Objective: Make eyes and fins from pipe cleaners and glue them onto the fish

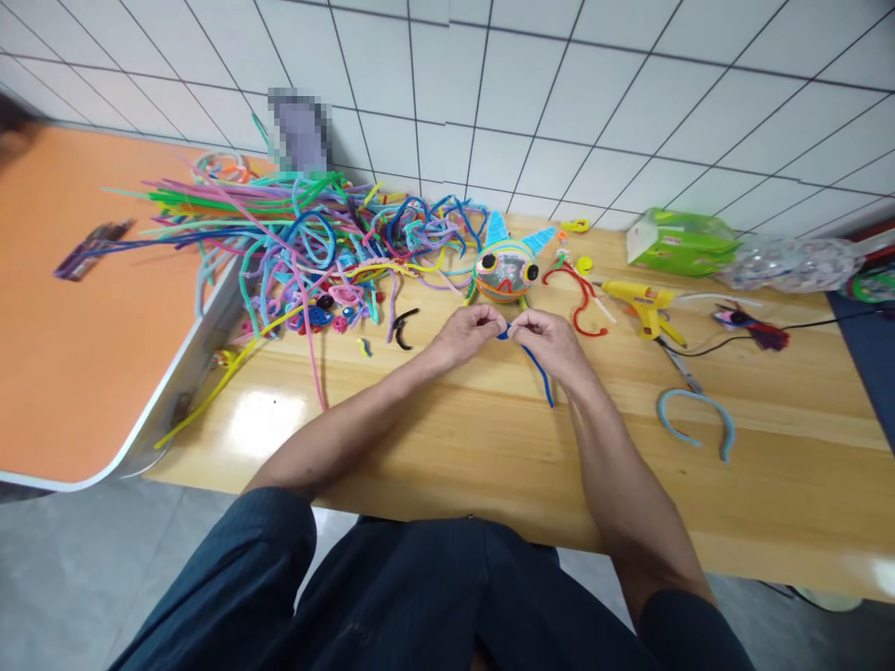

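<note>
My left hand [470, 335] and my right hand [547, 341] meet near the middle of the wooden table, fingertips pinched on a blue pipe cleaner [540, 375]. A short blue part shows between the fingers, and its long end hangs down below my right hand. Just behind the hands stands a round figure [504, 270] with blue pointed ears, black and yellow eyes and an orange lower rim. Red curled pipe cleaners [584, 303] lie right of it. Black curled pieces [401, 331] lie left of my left hand.
A tangled pile of colored pipe cleaners [300, 233] covers the back left. At right are a yellow glue gun [640, 300] with its cord, scissors [681, 369], a light blue curved pipe cleaner [699, 399] and a green package [678, 244]. An orange table [84, 354] adjoins at left.
</note>
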Available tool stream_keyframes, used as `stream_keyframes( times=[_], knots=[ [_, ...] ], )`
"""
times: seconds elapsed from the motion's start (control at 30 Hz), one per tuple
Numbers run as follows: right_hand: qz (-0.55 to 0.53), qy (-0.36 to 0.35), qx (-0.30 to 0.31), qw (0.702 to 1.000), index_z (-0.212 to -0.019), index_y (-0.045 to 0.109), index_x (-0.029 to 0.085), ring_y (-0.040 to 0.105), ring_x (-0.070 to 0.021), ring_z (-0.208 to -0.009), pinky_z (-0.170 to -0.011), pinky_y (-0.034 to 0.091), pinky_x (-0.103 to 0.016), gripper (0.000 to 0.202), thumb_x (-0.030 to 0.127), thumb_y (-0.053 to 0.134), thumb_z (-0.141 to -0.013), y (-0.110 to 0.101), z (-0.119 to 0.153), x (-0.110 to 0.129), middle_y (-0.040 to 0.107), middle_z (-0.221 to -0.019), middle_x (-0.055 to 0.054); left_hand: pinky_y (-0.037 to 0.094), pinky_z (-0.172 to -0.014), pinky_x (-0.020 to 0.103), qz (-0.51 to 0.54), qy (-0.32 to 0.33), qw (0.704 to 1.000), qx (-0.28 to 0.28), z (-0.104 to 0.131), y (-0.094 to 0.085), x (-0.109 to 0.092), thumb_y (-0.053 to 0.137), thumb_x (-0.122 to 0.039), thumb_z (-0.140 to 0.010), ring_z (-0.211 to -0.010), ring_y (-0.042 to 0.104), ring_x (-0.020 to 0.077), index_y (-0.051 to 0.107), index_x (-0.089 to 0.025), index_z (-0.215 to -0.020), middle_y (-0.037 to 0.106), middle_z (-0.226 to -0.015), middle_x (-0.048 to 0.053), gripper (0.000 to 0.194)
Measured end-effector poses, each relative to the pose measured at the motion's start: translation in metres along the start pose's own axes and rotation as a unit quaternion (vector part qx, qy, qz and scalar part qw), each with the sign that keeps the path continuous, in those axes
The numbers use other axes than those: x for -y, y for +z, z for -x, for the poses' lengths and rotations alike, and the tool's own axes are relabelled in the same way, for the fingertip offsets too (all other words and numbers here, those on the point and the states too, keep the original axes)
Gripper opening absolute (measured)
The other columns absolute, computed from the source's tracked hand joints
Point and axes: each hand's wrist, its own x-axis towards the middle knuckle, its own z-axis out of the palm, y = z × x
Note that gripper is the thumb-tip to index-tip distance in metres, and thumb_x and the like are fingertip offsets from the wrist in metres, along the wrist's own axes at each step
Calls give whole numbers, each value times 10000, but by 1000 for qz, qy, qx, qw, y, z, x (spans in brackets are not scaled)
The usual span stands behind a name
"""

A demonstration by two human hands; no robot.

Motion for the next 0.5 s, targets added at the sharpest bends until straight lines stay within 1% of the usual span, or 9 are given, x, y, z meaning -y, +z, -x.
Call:
stream_keyframes(
  times=[0.13,0.2,0.27,0.37,0.5],
  knots=[
    [-1,18,-3,1000,-733,723,219,511,-158,-665,-667,366,-302,161,359,649,-763,4,-1,-5,622,-658,25,499,-783,280,-7,-8,1000,1,-1,-2,3,671,-266,-860,-750,608,139,716,-164,-805,722,-784,5,125],
    [0,25,11,1000,-737,730,216,538,-163,-697,-686,381,-301,157,345,642,-762,6,-2,-7,638,-679,21,505,-783,285,-33,-9,999,4,-2,-5,7,678,-272,-852,-750,618,145,730,-170,-804,738,-788,7,125],
    [9,38,34,999,-749,748,213,561,-162,-720,-696,389,-297,158,321,634,-767,8,-3,-9,666,-705,19,490,-734,293,-68,-20,997,13,-4,-9,12,694,-283,-842,-723,608,156,754,-179,-813,741,-765,5,123],
    [22,56,53,997,-756,767,214,558,-151,-703,-678,377,-284,155,303,643,-779,8,-4,-13,664,-687,34,470,-687,322,-97,-24,995,27,-7,-13,16,704,-239,-821,-697,596,185,763,-194,-785,738,-735,15,82],
    [50,37,60,996,-733,766,224,581,-156,-716,-681,378,-283,138,280,651,-786,8,-3,-13,683,-696,30,430,-651,309,-149,-16,989,14,-3,-13,7,730,-211,-845,-657,576,175,746,-194,-755,694,-689,6,93]
  ],
)
